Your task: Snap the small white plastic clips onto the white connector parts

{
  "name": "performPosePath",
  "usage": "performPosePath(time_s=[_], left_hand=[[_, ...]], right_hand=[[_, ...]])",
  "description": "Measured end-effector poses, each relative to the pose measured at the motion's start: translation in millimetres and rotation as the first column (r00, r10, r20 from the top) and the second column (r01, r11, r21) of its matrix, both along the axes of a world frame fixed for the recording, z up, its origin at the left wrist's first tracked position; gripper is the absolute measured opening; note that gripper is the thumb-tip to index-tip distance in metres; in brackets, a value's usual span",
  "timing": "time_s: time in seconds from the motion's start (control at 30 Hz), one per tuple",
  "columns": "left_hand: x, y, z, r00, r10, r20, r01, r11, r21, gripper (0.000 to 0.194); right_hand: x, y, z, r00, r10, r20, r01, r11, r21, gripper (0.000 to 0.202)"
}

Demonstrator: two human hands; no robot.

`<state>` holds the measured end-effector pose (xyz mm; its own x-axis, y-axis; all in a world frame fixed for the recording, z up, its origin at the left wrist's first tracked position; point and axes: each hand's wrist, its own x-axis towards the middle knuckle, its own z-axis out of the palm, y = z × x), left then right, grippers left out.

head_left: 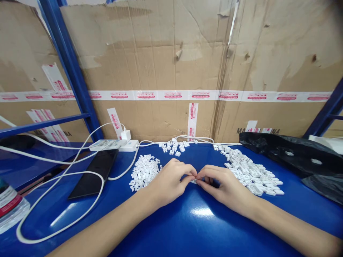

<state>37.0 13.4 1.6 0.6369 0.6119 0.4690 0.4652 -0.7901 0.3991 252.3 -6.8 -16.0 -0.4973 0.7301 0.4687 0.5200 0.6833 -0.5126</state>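
Note:
My left hand (175, 178) and my right hand (223, 182) meet at the fingertips over the middle of the blue table. Both are pinched closed around a small white plastic part (193, 181), mostly hidden by the fingers. Just left of my left hand lies a pile of tiny white plastic pieces (144, 172). To the right of my right hand spreads a larger heap of flat white plastic parts (252, 171). A smaller group of white parts (174, 145) sits behind the hands, near the cardboard.
A black phone or tablet (93, 175) lies at left beside a white power strip (112, 145) and looping white cable (61, 178). A plastic bottle (10, 207) stands at the left edge. A black plastic bag (289, 157) lies at right. Cardboard (155, 64) walls the back.

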Motion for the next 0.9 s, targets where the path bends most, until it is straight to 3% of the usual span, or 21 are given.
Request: performPosePath(time_s=[0.2, 0.9], left_hand=[[2.5, -1.8, 1.1, 0.995, 0.096, 0.002, -0.095, 0.992, -0.08, 0.017], [4.6, -1.5, 3.9, 0.996, 0.088, 0.032, -0.084, 0.991, -0.101, 0.017]], right_hand=[[-0.1, -0.6, -0.9, 1.0, -0.023, 0.015, 0.023, 1.0, 0.004, 0.012], [-1.9, 0.4, -1.2, 0.998, -0.062, -0.008, 0.061, 0.998, -0.023, 0.014]])
